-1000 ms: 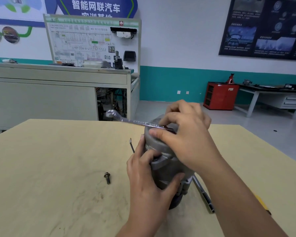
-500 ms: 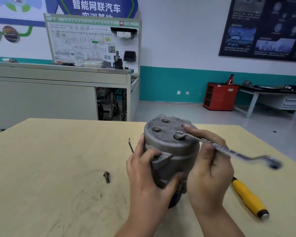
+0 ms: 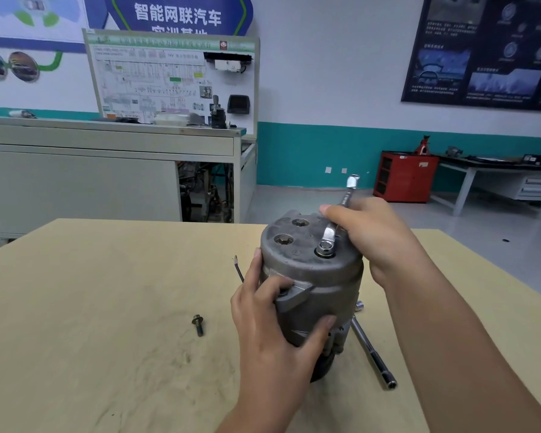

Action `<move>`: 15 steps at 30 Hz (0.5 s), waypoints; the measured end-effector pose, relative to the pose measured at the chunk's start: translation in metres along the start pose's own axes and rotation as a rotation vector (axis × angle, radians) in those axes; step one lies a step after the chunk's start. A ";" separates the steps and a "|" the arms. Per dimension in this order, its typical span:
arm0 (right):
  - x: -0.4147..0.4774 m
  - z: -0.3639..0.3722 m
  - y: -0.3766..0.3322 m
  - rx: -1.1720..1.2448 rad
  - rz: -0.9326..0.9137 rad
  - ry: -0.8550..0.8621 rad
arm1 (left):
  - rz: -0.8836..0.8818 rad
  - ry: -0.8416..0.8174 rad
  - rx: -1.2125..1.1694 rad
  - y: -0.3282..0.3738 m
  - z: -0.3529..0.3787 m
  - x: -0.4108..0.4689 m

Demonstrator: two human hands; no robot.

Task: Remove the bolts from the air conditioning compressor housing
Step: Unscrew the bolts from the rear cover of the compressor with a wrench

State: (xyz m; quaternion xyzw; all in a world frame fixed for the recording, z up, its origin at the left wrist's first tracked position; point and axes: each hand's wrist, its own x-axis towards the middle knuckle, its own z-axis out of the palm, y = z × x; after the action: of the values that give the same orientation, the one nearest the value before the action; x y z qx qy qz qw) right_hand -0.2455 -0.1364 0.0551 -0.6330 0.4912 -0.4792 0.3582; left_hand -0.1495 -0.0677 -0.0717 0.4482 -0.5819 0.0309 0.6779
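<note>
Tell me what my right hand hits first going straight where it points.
Likely the far recessed bolt atop the compressor housing, though the right hand, gripping the wrench, may pass above.

One compressor housing (image 3: 310, 270) stands on one wooden table (image 3: 107, 307). There are four bolts: a far recessed bolt (image 3: 300, 222), a near recessed bolt (image 3: 284, 240), a third bolt (image 3: 325, 245) inside the spanner's ring, and one loose bolt (image 3: 198, 325). There is one ring spanner (image 3: 329, 234), one socket bar (image 3: 372, 351) and one thin wire (image 3: 238, 271). Two hands show: left hand (image 3: 269, 332) and right hand (image 3: 372, 232).
</note>
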 end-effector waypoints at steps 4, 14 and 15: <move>-0.002 0.006 -0.005 -0.362 -0.116 -0.022 | 0.014 0.000 0.000 0.000 0.002 0.000; -0.028 0.011 0.004 -0.535 -0.675 0.021 | 0.015 -0.010 0.016 -0.002 0.002 0.000; -0.031 0.011 0.007 -0.502 -0.704 0.029 | 0.019 -0.006 0.023 -0.002 0.002 0.000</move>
State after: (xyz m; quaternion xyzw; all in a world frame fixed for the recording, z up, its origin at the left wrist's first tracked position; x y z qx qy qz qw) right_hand -0.2386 -0.1085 0.0371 -0.8228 0.3516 -0.4465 0.0009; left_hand -0.1501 -0.0701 -0.0725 0.4504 -0.5879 0.0425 0.6706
